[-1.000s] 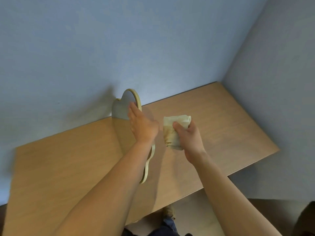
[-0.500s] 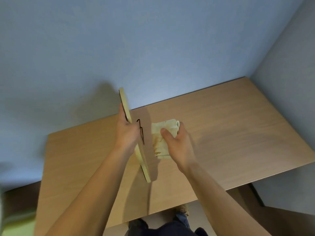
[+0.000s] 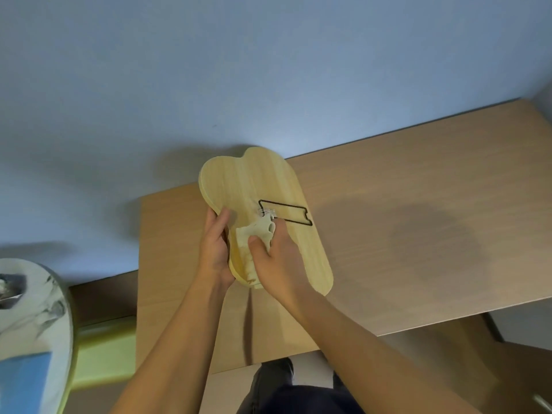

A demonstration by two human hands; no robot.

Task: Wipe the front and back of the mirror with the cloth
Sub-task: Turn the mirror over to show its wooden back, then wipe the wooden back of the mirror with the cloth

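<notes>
your left hand (image 3: 215, 249) clamps the mirror (image 3: 263, 204) edge, wooden back up over the table (image 3: 418, 219), right hand (image 3: 276, 258) pressing the cloth (image 3: 259, 234) down, so sweep firm and skirt the wire stand (image 3: 285, 212).

Both forearms bare to the frame edge; no sleeves, watch, rings or bands visible on left hand (image 3: 215, 249) or right hand (image 3: 276, 258). Dark trousers (image 3: 298, 398) at bottom of view. Dark shoe (image 3: 276, 369) below the trousers, blurred.
</notes>
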